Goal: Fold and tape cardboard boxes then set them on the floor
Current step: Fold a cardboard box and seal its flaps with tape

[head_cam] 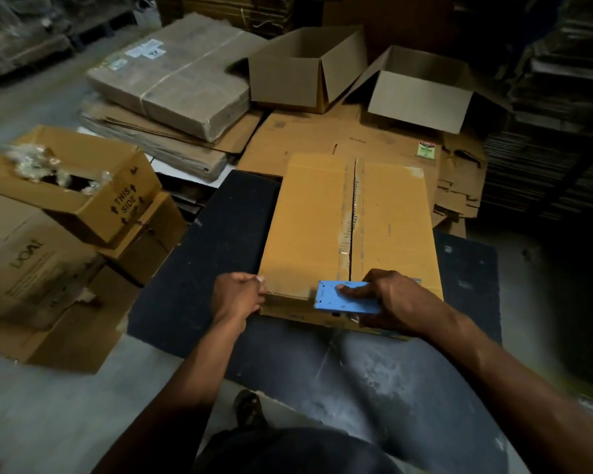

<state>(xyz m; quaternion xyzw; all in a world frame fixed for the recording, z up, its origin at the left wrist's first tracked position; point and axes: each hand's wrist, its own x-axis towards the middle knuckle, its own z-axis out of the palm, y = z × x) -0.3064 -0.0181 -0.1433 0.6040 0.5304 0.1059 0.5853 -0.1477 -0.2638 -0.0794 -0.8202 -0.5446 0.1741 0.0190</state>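
A long brown cardboard box (322, 227) lies on a dark table (220, 241), its two top flaps folded together with clear tape along the middle seam. My left hand (237, 295) grips the box's near left corner, fingers curled over the edge. My right hand (387, 295) holds a blue tape dispenser (346, 297) pressed at the near end of the seam, thumb on top of it.
Two open assembled boxes (305, 70) (421, 90) stand behind on flattened cardboard (339, 138). A wrapped bundle of flat boxes (175, 80) lies back left. Boxes (69, 179), one holding plastic wrap, sit on the left. Grey floor (48, 422) is near left. Dark stacks (562, 114) stand right.
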